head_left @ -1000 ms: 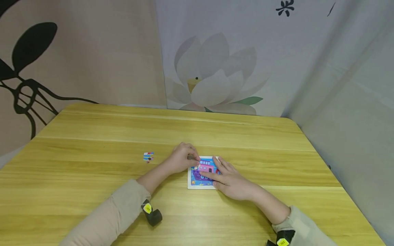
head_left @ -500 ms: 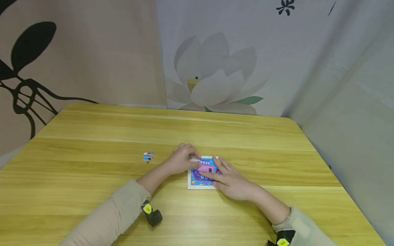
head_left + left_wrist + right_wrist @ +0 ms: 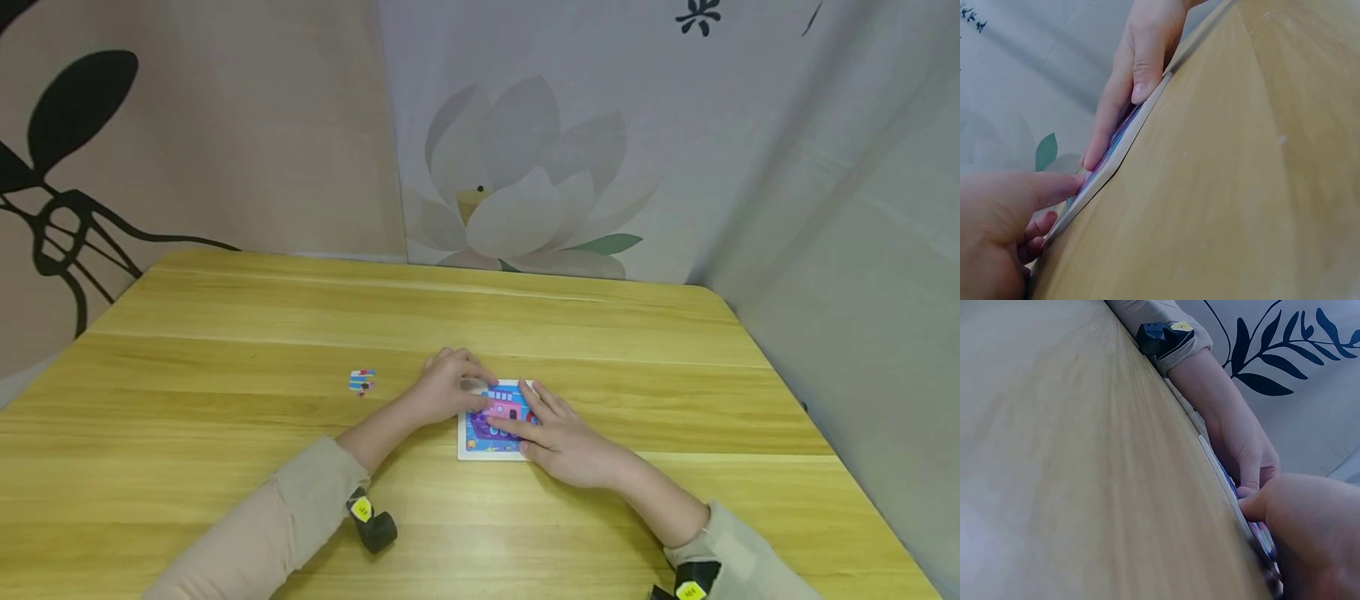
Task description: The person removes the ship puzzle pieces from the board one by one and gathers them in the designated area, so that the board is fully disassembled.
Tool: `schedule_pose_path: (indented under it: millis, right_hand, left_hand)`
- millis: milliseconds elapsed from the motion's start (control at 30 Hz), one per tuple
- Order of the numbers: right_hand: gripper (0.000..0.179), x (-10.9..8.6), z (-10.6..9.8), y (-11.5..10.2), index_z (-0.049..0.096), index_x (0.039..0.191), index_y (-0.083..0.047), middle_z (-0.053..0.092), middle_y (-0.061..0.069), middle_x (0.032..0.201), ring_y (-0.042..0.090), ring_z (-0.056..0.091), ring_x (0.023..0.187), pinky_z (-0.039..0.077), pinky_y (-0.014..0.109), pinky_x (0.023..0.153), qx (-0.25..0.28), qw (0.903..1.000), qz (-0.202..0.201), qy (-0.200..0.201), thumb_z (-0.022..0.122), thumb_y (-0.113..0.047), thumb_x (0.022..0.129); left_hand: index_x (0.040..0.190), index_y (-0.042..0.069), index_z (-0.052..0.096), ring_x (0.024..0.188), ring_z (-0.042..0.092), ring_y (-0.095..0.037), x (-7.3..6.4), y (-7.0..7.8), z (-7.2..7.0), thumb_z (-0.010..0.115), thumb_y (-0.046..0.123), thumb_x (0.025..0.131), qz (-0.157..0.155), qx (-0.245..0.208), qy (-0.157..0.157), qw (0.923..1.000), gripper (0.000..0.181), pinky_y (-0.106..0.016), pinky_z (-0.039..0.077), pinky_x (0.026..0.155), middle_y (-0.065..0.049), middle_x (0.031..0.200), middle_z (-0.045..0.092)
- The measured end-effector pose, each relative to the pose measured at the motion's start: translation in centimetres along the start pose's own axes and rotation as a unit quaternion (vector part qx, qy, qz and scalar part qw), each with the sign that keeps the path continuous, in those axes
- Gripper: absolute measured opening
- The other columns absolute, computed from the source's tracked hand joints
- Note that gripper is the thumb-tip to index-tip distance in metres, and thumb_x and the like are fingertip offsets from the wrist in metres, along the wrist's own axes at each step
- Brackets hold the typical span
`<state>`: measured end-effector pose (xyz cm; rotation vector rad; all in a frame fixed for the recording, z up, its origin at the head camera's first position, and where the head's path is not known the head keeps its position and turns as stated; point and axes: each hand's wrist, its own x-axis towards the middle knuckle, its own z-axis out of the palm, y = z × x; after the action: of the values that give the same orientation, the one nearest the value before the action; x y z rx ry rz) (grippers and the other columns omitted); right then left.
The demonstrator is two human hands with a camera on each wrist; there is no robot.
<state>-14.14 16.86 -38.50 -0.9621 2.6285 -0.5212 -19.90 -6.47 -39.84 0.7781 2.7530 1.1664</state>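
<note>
Left hand (image 3: 448, 390), grip unclear, touches the white-rimmed rectangular picture board's (image 3: 491, 456) far-left corner. Outspread right hand (image 3: 564, 442) covers its right edge.

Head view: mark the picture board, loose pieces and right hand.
Picture board (image 3: 491, 456): head view, white border nearest the person.
Loose pieces (image 3: 360, 385): head view, middle of the small cluster.
Right hand (image 3: 567, 444): head view, back of the hand.

The picture board (image 3: 483, 442) was blue, pink and purple within white edges. The loose pieces (image 3: 357, 386) mixed blue, white and red. Yellow wood grain streaked the surface (image 3: 240, 400); the sleeves (image 3: 292, 492) were beige; the pale backdrop (image 3: 300, 125) bore a whitish lotus (image 3: 517, 212) and black foliage (image 3: 82, 112).
</note>
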Motion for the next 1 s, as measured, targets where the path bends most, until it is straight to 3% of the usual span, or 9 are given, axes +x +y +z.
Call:
schedule_pose_path:
  millis: [133, 300, 433, 567, 1000]
  right_hand:
    - [0.046, 0.01, -0.06, 0.01, 0.036, 0.147, -0.04, -0.004, 0.014, 0.158, 0.033, -0.01, 0.142, 0.002, 0.06, 0.109, 0.001, 1.0, -0.001, 0.001, 0.042, -0.027, 0.103]
    - [0.046, -0.03, -0.14, -0.05, 0.036, 0.147, -0.039, -0.004, 0.014, 0.158, 0.034, -0.009, 0.142, 0.003, 0.061, 0.108, 0.003, 1.0, -0.001, 0.0, 0.042, -0.026, 0.103]
    - [0.046, -0.03, -0.14, -0.09, 0.036, 0.147, -0.039, -0.004, 0.014, 0.158, 0.034, -0.01, 0.142, 0.003, 0.061, 0.108, 0.002, 1.0, -0.002, -0.002, 0.042, -0.026, 0.103]
    - [0.046, 0.01, -0.11, -0.07, 0.035, 0.147, -0.04, -0.005, 0.013, 0.158, 0.033, -0.011, 0.142, 0.002, 0.061, 0.108, 0.002, 1.0, -0.003, -0.003, 0.041, -0.027, 0.103]
    - [0.045, -0.03, -0.15, -0.11, 0.036, 0.147, -0.039, -0.005, 0.013, 0.158, 0.032, -0.011, 0.142, 0.001, 0.059, 0.109, 0.001, 1.0, -0.002, -0.003, 0.04, -0.028, 0.103]
  left_hand:
    - [0.1, 0.017, 0.073, 0.105, 0.045, -0.018, 0.31, 0.37, 0.06, 0.079, 0.02, 0.079, -0.026, -0.013, -0.007, 0.9996, 0.022, -0.042, 0.026, 0.093, 0.003, 0.107, 0.06]
    - [0.099, 0.015, 0.073, 0.105, 0.047, -0.019, 0.53, 0.71, 0.05, 0.081, 0.017, 0.077, -0.035, -0.018, -0.006, 0.9992, 0.024, -0.044, 0.026, 0.095, 0.004, 0.105, 0.064]
    - [0.098, 0.013, 0.073, 0.102, 0.055, -0.018, 0.5, 0.82, 0.07, 0.082, 0.012, 0.076, -0.038, -0.043, 0.0, 0.9984, 0.024, -0.042, 0.034, 0.098, 0.004, 0.099, 0.067]
    - [0.098, 0.011, 0.073, 0.096, 0.06, -0.016, 0.47, 0.73, 0.16, 0.081, 0.007, 0.075, -0.044, -0.078, 0.001, 0.996, 0.024, -0.037, 0.046, 0.091, 0.006, 0.092, 0.067]
    - [0.095, 0.007, 0.074, 0.079, 0.059, -0.015, 0.53, 0.59, 0.34, 0.076, 0.006, 0.081, -0.061, -0.14, 0.008, 0.9882, 0.015, -0.028, 0.05, 0.073, 0.002, 0.083, 0.065]
